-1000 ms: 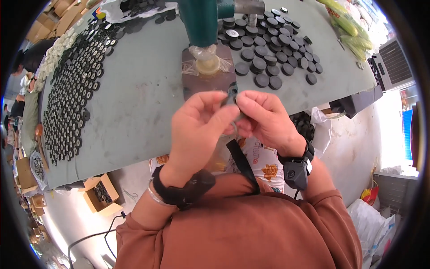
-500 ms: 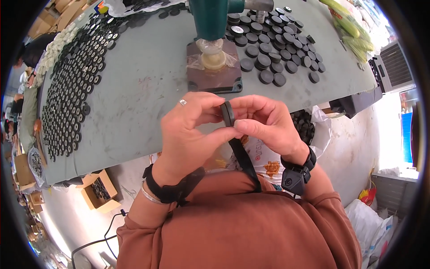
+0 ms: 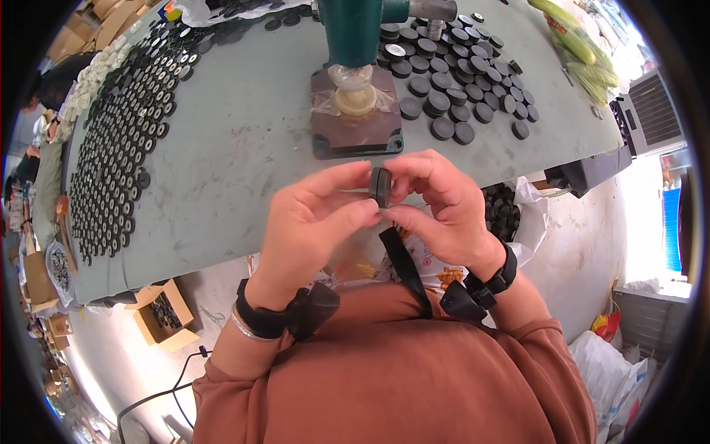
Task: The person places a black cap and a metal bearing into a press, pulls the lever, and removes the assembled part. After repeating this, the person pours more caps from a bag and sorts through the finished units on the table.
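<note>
Between my two hands, a black round disc stands on edge, with a groove running along its rim. My left hand pinches it from the left with thumb and fingers. From the other side my right hand grips it by thumb and fingertips. Just beyond them stands a green hand press, with a pale round die wrapped in clear film on its base plate.
Black discs lie heaped right of the press. Rows of rings with light centres cover the table's left side. Corn cobs lie far right. Below the table's edge are a cardboard box and a bag of black parts.
The disc has turned slightly, and its rim groove now shows. My left thumb has drawn back from the right thumb, and the right wrist has rotated.
</note>
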